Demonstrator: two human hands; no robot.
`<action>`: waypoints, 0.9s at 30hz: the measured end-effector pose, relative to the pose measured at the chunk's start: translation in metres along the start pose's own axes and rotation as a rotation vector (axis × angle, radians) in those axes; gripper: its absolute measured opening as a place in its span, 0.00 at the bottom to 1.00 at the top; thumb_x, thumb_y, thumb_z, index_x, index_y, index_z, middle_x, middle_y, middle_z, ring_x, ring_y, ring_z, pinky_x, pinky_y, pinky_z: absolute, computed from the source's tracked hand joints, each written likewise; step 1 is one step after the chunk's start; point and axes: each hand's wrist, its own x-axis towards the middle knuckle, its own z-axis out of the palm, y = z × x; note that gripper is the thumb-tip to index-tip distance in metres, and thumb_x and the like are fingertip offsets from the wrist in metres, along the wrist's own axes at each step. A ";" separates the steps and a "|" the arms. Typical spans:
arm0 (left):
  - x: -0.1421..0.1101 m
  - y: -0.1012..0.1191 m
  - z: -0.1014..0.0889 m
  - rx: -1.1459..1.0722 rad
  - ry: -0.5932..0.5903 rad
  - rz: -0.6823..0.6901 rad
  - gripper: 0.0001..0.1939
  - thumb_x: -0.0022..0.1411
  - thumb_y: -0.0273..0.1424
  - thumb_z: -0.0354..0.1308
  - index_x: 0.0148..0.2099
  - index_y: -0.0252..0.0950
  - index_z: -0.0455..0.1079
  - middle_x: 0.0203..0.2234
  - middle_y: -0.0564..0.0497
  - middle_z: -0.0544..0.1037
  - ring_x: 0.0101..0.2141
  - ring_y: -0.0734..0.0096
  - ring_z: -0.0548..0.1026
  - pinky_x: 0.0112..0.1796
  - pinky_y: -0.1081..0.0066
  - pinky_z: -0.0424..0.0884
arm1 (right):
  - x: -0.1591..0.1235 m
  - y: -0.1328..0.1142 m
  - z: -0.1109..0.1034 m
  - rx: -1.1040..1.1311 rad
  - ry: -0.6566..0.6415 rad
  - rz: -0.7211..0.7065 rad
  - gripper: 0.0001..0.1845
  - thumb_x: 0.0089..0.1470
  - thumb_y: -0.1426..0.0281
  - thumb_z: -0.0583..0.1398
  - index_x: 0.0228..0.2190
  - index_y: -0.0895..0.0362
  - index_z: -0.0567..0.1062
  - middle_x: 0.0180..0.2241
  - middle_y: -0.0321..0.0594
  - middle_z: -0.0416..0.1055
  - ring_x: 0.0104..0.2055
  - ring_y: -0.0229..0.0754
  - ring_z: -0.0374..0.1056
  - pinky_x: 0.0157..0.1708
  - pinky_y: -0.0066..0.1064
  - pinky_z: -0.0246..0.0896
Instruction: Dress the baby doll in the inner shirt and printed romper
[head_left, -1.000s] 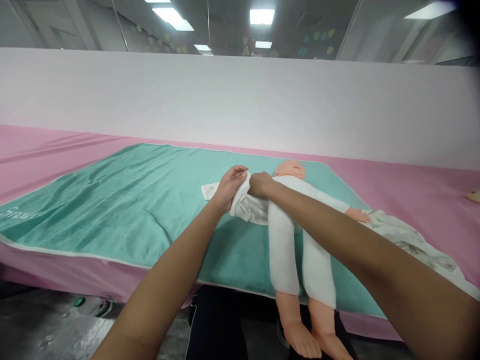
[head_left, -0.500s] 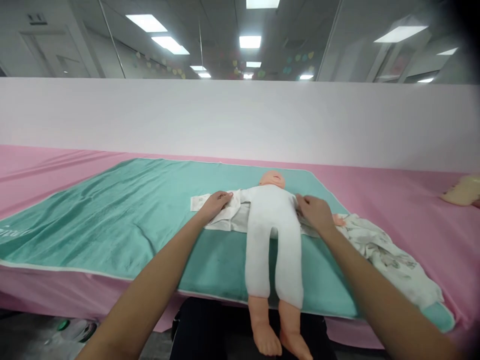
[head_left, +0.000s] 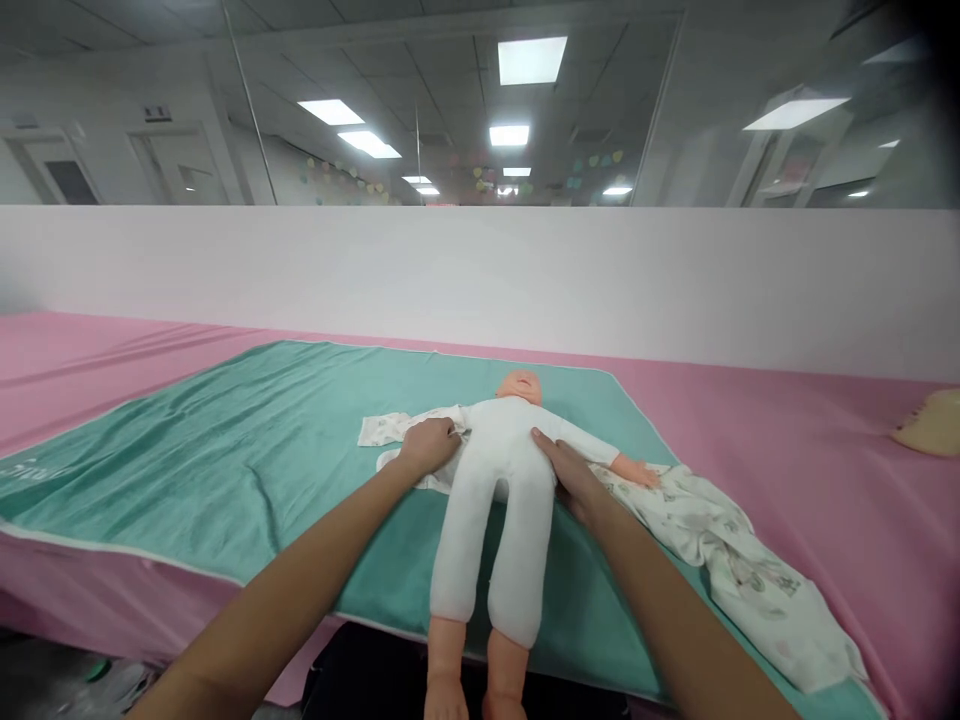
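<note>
A baby doll (head_left: 499, 450) with a white cloth body lies on its back on a teal towel (head_left: 315, 400), its bare feet towards me. Its head points to the wall. My left hand (head_left: 431, 447) is closed on a white patterned baby garment (head_left: 382, 430) beside the doll's shoulder and armpit; the fingertips are partly hidden. My right hand (head_left: 574, 478) grips the doll's waist on the right, with the thumb on top and the other fingers tucked at its side. The garment's rest (head_left: 757, 570) lies crumpled to the right, under and beyond the doll's outstretched hand.
A pink sheet (head_left: 787, 440) covers the table around the towel. Behind stands a low white wall (head_left: 465, 280) with glass above. A pale yellow object (head_left: 930, 425) lies at the far right. On the floor at lower left are blurred items, one with a green part.
My right hand has moved from the doll's arm down to its waist. The doll has shifted left and tilted, its legs now further left. My left hand has moved closer in to its shoulder.
</note>
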 end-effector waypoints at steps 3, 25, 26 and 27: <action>0.010 0.002 -0.004 -0.281 0.119 -0.048 0.10 0.59 0.34 0.43 0.29 0.37 0.59 0.27 0.52 0.70 0.30 0.69 0.67 0.30 0.72 0.60 | 0.002 0.001 0.003 0.172 -0.046 0.044 0.33 0.40 0.54 0.65 0.45 0.56 0.64 0.44 0.47 0.71 0.38 0.46 0.71 0.32 0.36 0.71; -0.012 0.068 -0.133 -0.685 -0.547 0.063 0.15 0.52 0.39 0.58 0.40 0.37 0.66 0.39 0.47 0.74 0.33 0.69 0.72 0.25 0.75 0.63 | 0.023 0.013 0.054 0.496 -0.352 -0.165 0.27 0.46 0.59 0.62 0.46 0.54 0.64 0.45 0.45 0.70 0.42 0.47 0.70 0.38 0.37 0.69; -0.017 0.074 -0.140 -0.738 -0.603 0.119 0.16 0.54 0.41 0.56 0.41 0.37 0.66 0.41 0.45 0.74 0.35 0.68 0.73 0.25 0.75 0.64 | 0.023 0.014 0.054 0.503 -0.385 -0.176 0.27 0.47 0.59 0.62 0.47 0.54 0.64 0.45 0.44 0.70 0.43 0.47 0.69 0.39 0.38 0.69; -0.021 0.079 -0.143 -0.760 -0.619 0.168 0.16 0.55 0.42 0.55 0.42 0.37 0.65 0.42 0.44 0.73 0.35 0.67 0.73 0.25 0.75 0.64 | 0.023 0.014 0.053 0.510 -0.416 -0.188 0.26 0.48 0.59 0.61 0.48 0.53 0.64 0.46 0.44 0.70 0.44 0.47 0.69 0.40 0.38 0.68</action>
